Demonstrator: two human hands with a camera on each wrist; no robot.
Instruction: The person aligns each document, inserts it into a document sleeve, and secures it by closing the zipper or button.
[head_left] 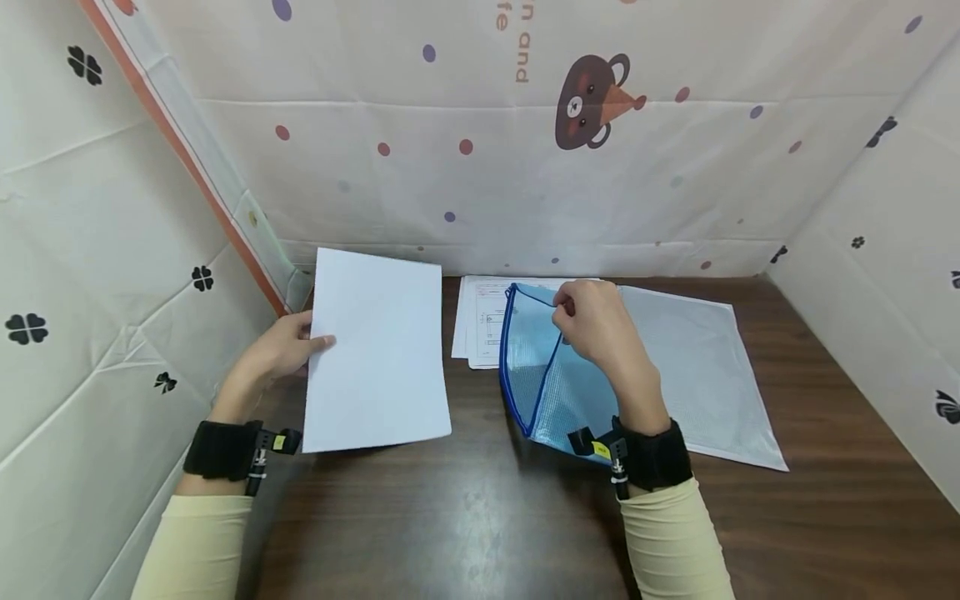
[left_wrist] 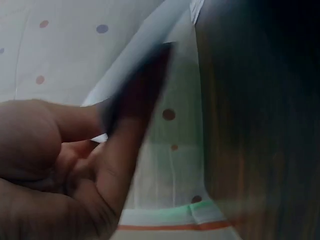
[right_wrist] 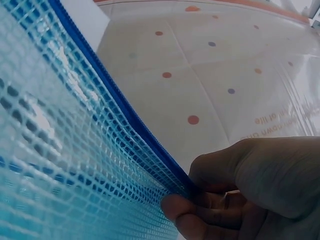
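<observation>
left hand [head_left: 281, 348] pinches blank white sheet [head_left: 377, 350] at its left edge, left of centre | right hand [head_left: 596, 321] grips blue-edged mesh pouch [head_left: 543, 379] at centre, mouth seemingly lifted open | printed papers [head_left: 480, 321] and grey mesh pouch [head_left: 690, 367] lie behind | dark wooden counter [head_left: 480, 517] | dotted curtain walls [head_left: 480, 167] with bear print around

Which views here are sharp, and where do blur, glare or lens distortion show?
Head view: sharp, evenly lit, wide-angle bending at the edges, soft sheen on the wooden table. Left wrist view: heavily blurred; left hand and white paper sheet smear together. Right wrist view: blue mesh zip pouch crisp near the right hand, backdrop soft.
</observation>
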